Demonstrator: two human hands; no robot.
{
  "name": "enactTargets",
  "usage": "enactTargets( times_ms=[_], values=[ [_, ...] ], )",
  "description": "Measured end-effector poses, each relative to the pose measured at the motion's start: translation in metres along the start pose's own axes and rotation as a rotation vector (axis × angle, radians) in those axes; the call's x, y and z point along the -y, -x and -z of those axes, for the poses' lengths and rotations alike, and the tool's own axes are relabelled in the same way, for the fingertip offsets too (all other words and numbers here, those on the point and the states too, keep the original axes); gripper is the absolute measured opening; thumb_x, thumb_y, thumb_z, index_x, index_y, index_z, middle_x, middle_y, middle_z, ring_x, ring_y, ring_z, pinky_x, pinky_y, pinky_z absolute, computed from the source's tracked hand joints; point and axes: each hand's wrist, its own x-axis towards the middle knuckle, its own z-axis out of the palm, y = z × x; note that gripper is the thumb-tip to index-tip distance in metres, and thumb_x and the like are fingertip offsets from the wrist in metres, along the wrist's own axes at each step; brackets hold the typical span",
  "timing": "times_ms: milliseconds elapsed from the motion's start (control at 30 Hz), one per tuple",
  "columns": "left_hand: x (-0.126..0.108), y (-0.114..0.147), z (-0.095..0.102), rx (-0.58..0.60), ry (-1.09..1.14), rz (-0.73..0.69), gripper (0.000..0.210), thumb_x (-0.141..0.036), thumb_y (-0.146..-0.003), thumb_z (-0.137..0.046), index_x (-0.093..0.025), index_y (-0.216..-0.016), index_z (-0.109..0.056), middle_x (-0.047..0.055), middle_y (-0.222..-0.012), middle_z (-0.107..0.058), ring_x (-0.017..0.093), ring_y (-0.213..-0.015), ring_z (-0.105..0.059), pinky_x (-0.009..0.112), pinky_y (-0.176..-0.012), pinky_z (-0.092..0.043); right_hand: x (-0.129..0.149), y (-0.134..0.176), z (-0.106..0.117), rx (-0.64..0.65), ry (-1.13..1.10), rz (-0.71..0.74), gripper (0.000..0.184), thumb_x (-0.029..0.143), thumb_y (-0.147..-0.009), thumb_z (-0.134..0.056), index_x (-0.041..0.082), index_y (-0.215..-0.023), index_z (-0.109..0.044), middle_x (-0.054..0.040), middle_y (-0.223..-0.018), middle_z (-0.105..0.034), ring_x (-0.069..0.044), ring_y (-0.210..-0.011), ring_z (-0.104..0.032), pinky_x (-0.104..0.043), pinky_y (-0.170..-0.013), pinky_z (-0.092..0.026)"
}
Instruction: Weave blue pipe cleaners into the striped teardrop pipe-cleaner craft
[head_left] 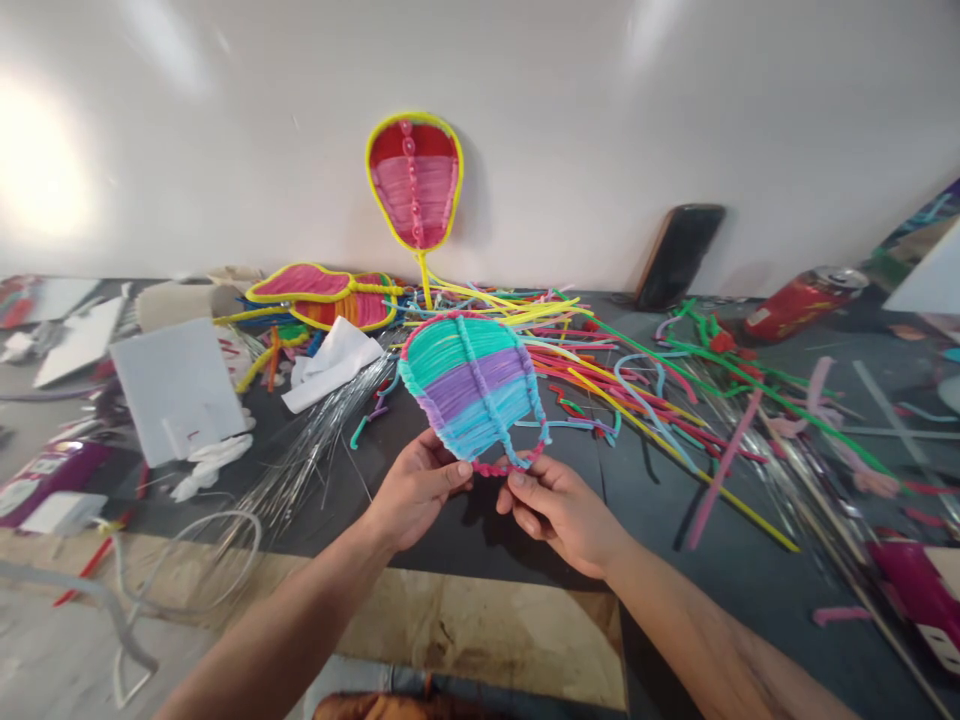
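Wall, one: smooth, glossy, greyish white, rising beyond the left hand (418,488) and right hand (559,508) as I look on.
Glare (41,170): bright white on the wall (570,130), far left of the left hand.
Worktable (457,542): black top, under both hands; tan, stained strip (487,635) nearer.
Floor (45,655): pale grey, left.

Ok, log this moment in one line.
left hand: pinches panel rim | right hand: pinches panel rim | phone: leans on wall

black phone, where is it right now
In the head view, the black phone stands tilted by the pale wall, right of centre and just left of the red can.
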Motion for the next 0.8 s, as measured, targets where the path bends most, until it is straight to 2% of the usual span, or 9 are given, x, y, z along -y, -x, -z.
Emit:
enactTargets(
  times_ms=[200,367,600,700,800],
  values=[
    [0.003,-0.0018,-0.0043,-0.051,-0.002,-0.116,0.034,-0.013,-0.067,-0.077,-0.018,-0.098,-0.063,0.002,-0.088,-0.071,0.013,-0.077,-0.065,0.024,-0.072,-0.05,0.0013,0.0007,-0.0024,-0.001,0.036,0.035,0.028,0.041,-0.077,-0.068,0.017,-0.085,-0.054,0.0007,-0.068,-0.064,-0.002,-0.037,-0.038,-0.017,-0.035,-0.017],
    [0.003,-0.0034,-0.003,-0.086,-0.011,-0.128,0.035,-0.015,-0.065,-0.079,-0.017,-0.096,-0.063,0.002,-0.082,-0.071,0.011,-0.07,-0.063,0.022,-0.066,-0.048,0.0001,0.0011,-0.0023,-0.023,0.044,0.041,0.027,0.04,-0.077,-0.067,0.017,-0.081,-0.054,0.0,-0.069,-0.064,-0.002,-0.039,-0.04,-0.016,-0.035,-0.018],
    [0.0006,-0.0021,-0.0015,-0.127,-0.067,-0.123,0.033,-0.02,-0.066,-0.078,-0.016,-0.094,-0.064,0.001,-0.079,-0.068,0.01,-0.063,-0.059,0.021,-0.06,-0.046,-0.0044,-0.0003,0.0008,-0.031,0.126,0.077,0.029,0.044,-0.079,-0.065,0.017,-0.086,-0.055,0.0003,-0.069,-0.064,-0.004,-0.039,-0.043,-0.016,-0.034,-0.021],
    [-0.0004,-0.0026,-0.0001,-0.127,-0.129,-0.153,0.028,-0.02,-0.068,-0.077,-0.014,-0.092,-0.065,0.001,-0.074,-0.066,0.009,-0.06,-0.056,0.02,-0.059,-0.045,-0.0053,-0.0006,0.0009,-0.03,0.15,0.084,0.029,0.042,-0.078,-0.067,0.017,-0.09,-0.058,-0.0007,-0.071,-0.065,-0.006,-0.045,-0.049,-0.017,-0.037,-0.03],
    [-0.0028,-0.003,0.0007,-0.118,-0.14,-0.178,0.028,-0.02,-0.07,-0.075,-0.015,-0.096,-0.065,0.001,-0.076,-0.066,0.009,-0.065,-0.058,0.02,-0.062,-0.046,-0.003,-0.0017,0.0029,-0.008,0.098,0.093,0.034,0.038,-0.072,-0.075,0.017,-0.096,-0.062,-0.0033,-0.082,-0.068,-0.011,-0.065,-0.061,-0.021,-0.054,-0.047]
  ],
)
